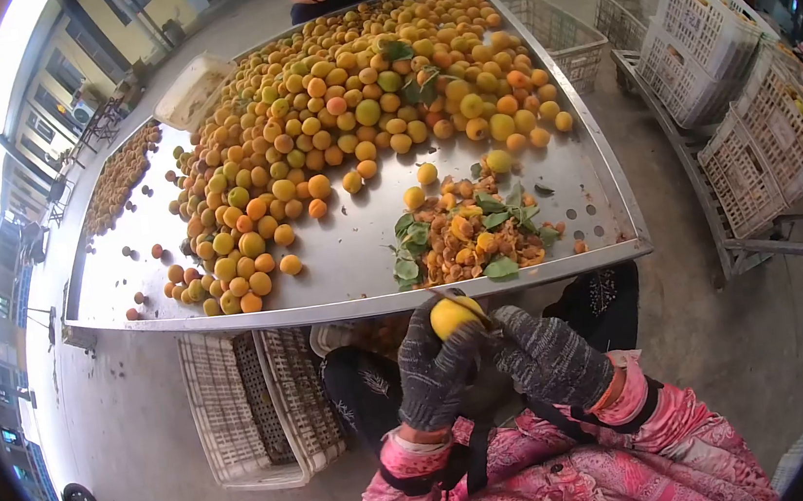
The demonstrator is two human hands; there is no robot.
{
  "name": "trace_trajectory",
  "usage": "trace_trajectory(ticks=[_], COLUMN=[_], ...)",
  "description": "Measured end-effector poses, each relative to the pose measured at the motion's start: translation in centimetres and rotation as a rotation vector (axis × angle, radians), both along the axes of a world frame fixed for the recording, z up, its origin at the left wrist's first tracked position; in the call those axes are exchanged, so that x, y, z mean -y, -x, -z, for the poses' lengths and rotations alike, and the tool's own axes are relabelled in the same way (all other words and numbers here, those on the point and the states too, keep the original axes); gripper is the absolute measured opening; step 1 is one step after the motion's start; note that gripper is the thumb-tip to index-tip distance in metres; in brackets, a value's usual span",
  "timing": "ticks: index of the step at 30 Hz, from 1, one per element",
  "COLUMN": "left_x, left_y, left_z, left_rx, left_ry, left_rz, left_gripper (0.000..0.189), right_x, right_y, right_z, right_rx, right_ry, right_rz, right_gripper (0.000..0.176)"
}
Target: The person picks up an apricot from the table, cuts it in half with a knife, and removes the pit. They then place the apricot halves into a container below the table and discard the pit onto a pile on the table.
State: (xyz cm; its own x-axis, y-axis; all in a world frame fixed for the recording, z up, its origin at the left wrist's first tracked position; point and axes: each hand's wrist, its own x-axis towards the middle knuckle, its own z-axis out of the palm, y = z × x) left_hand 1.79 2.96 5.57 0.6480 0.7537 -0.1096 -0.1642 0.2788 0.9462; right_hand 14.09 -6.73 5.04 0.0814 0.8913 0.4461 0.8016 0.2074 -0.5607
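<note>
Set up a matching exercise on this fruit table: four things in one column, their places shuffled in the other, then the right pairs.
Things
1. yellow fruit
2. leaf and scrap pile
3. stacked white crates
4. flat crate

Places
A. on the floor, below the near edge of the metal table
B. gripped by the left hand
C. standing to the right of the metal table
D. on the metal table, close to its near edge

Pairs: 1-B, 2-D, 3-C, 4-A
</note>
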Motion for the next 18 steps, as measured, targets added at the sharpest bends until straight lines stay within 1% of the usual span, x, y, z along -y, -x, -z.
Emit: trace_trajectory(ticks=[1,2,3,4,5,6,8,9,11,12,14,15,17,18], left_x=[0.3,0.7,1.0,1.0,0.7,0.9,0.9,0.7,0.3,0.3,0.1,0.1,0.1,0.0], left_y=[-0.2,-0.6,-1.2,-1.6,-1.5,-1.3,-1.3,-1.3,-1.0,-1.1,-1.3,-1.3,-1.2,-1.2], left_z=[0.1,0.4,0.8,1.2,1.6,2.2,2.9,2.7,2.0,2.0,2.5,2.9,3.4,3.4], left_rx=[0.0,0.0,0.007,0.018,0.054,0.045,-0.001,0.001,-0.114,-0.116,-0.129,-0.129,0.043,0.042], left_ry=[0.016,0.016,-0.012,-0.038,-0.064,-0.056,-0.095,-0.096,-0.064,-0.063,0.057,0.058,0.095,0.094], left_rz=[-0.087,-0.087,-0.15,-0.216,-0.154,-0.155,-0.133,-0.134,-0.089,-0.09,-0.142,-0.143,-0.128,-0.125], left_gripper=[0.033,0.033,0.033,0.032,0.032,0.032,0.032,0.032,0.032,0.032,0.034,0.034,0.037,0.037], right_x=[-0.3,-0.5,-0.5,-0.6,-0.5,-0.3,-0.4,-0.2,0.4,0.4,0.1,0.0,-0.1,-0.1], right_y=[0.6,1.1,1.4,1.5,1.7,1.8,1.3,1.1,0.8,0.6,0.2,0.0,-0.1,0.0], right_z=[0.3,0.5,0.5,0.5,0.6,0.3,-0.8,-0.6,0.8,1.7,3.4,3.6,3.8,3.7], right_rx=[0.067,0.135,0.138,0.014,-0.115,-0.123,-0.423,-0.421,-0.008,-0.01,0.099,0.099,-0.004,-0.004], right_ry=[-0.066,-0.132,-0.134,-0.089,-0.037,-0.029,0.209,0.208,0.218,0.219,0.006,0.007,-0.08,-0.081], right_rz=[0.029,0.058,0.061,0.09,0.115,0.115,0.196,0.194,0.144,0.143,-0.031,-0.032,-0.168,-0.165], right_gripper=[0.03,0.031,0.031,0.03,0.029,0.029,0.026,0.026,0.029,0.029,0.036,0.036,0.042,0.042])
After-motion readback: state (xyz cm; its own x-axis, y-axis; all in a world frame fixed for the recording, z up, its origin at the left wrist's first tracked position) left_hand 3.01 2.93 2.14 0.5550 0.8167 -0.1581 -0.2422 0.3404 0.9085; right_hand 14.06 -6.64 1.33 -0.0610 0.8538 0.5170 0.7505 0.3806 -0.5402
